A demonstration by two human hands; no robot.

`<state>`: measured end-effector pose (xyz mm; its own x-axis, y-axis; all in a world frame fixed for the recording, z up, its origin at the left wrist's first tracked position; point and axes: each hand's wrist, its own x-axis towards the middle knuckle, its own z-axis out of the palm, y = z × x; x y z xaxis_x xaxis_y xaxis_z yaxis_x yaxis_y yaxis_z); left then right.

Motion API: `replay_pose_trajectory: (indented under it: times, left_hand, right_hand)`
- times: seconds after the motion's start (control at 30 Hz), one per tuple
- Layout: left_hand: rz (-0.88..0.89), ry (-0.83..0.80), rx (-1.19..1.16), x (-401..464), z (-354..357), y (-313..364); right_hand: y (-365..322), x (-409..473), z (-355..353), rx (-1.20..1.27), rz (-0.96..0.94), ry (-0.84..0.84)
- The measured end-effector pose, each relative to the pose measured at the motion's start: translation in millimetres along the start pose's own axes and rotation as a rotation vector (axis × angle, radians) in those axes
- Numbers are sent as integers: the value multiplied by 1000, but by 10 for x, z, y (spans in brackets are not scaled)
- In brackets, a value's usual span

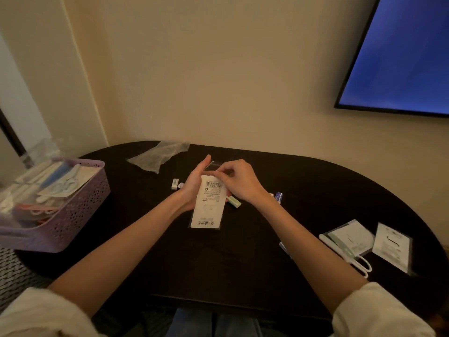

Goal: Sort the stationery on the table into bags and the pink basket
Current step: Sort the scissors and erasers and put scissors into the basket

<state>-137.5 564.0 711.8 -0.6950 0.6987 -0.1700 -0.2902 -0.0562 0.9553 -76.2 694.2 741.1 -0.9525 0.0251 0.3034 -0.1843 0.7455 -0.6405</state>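
We see a dark oval table [243, 251], and at its left edge the pink basket [73, 210], its perforated walls holding a heap of packaged stationery: white scissors on a card, pens and other long items, too jumbled to count. At the far edge lies a crumpled clear bag [159, 155], flat and apparently holding nothing. To the right rest two clear bags with printed cards inside [391, 246], the nearer-left one lying over white scissors [359, 262] whose handles stick out. Over the table's middle, our left hand [194, 188] supports a clear bag holding a white barcode card [209, 203] from behind, fingers extended along it, while our right hand [239, 182] pinches the bag's top flap. Small erasers [175, 184] lie on the table just beyond the hands.
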Motion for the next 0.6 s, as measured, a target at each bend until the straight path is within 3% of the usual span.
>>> replay_pose_trajectory:
  times: [0.1,0.27,0.43,0.6]
  left_hand:
    - [15,-15,36,20,-38,-12]
    - [9,-44,-27,2,-69,-24]
    - [-6,-45,-40,-33,-69,-63]
    - [-34,-54,-31,-35,-125,-191]
  right_hand:
    - [7,-16,-17,24,-7,-14]
    - [126,26,-39,1,36,302]
    - [245,12,40,108,145,107]
    - [330,-64,97,343,151,29]
